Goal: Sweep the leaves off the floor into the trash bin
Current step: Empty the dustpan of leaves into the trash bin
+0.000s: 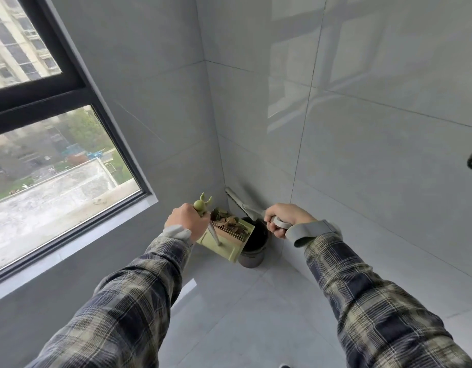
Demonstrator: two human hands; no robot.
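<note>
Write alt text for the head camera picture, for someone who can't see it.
A person's left hand holds a green dustpan full of dry leaves tilted over a dark trash bin in a grey tiled corner. The right hand grips a grey broom above the bin.

Both plaid-sleeved arms reach forward. The left hand (185, 221) fists the dustpan handle (201, 205); the right hand (282, 217) clasps the brush handle (280, 222).
</note>
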